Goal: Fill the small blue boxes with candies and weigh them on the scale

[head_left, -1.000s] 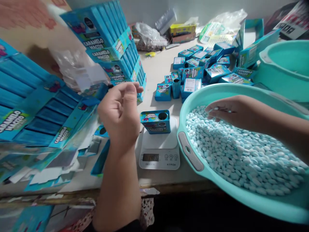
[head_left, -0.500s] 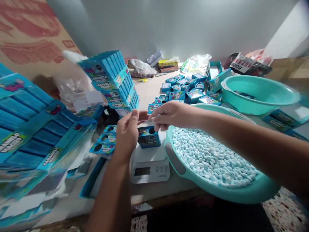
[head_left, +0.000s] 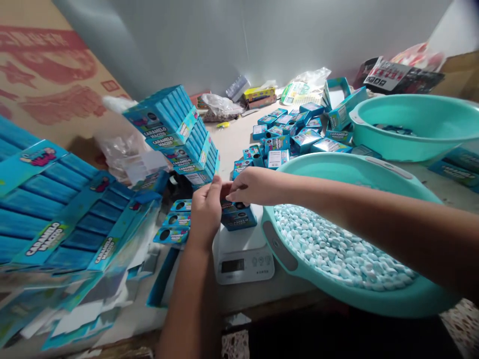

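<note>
A small blue candy box (head_left: 239, 220) stands on a white kitchen scale (head_left: 247, 269), whose display is too faint to read. My left hand (head_left: 206, 207) is at the box's left, thumb raised and fingers reaching behind its top; they are partly hidden, and no grip shows. Over the box's top, my right hand (head_left: 256, 185) has its fingers drawn together; whatever they hold is hidden. Under my right forearm is a turquoise basin (head_left: 359, 305) of pale blue and white candies (head_left: 337, 244).
Stacked blue display cartons (head_left: 172, 132) rise behind my left hand, with a larger wrapped carton pack (head_left: 63, 204) further left. Several small blue boxes (head_left: 277, 144) lie loose beyond the scale. A second turquoise basin (head_left: 419, 144) stands at right.
The view has shifted, so the scale and basin sit further right. My right hand's fingers have come lower over the box top, and my left fingers are more hidden.
</note>
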`<state>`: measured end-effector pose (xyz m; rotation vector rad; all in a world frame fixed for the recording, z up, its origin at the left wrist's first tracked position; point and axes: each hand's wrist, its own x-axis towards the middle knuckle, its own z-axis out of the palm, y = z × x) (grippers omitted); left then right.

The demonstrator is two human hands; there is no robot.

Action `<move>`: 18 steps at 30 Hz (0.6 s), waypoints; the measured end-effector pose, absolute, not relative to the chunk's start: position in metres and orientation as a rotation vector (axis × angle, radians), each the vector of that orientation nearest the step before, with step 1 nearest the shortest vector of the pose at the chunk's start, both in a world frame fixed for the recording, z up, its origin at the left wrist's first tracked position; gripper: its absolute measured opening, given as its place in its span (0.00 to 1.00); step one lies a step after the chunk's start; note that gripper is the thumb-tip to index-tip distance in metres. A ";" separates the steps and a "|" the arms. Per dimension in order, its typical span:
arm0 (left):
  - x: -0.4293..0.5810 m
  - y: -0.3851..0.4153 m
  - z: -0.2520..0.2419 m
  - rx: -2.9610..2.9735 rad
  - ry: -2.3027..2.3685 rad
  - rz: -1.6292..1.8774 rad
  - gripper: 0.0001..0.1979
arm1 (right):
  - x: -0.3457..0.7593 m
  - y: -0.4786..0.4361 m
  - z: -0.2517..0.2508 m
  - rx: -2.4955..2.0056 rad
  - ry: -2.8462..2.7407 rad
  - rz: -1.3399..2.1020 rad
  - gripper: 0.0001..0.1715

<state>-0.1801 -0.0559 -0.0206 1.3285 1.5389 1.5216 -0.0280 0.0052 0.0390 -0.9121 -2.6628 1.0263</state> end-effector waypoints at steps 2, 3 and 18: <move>-0.180 -0.056 -0.020 1.346 1.552 1.514 0.28 | -0.028 0.004 0.037 -0.869 -2.702 0.863 0.15; -0.180 -0.057 -0.020 1.352 1.554 1.507 0.28 | -0.027 0.003 0.036 -0.859 -2.719 0.789 0.14; -0.180 -0.054 -0.024 1.323 1.469 1.490 0.29 | 0.030 0.023 0.039 -1.099 -2.937 0.543 0.13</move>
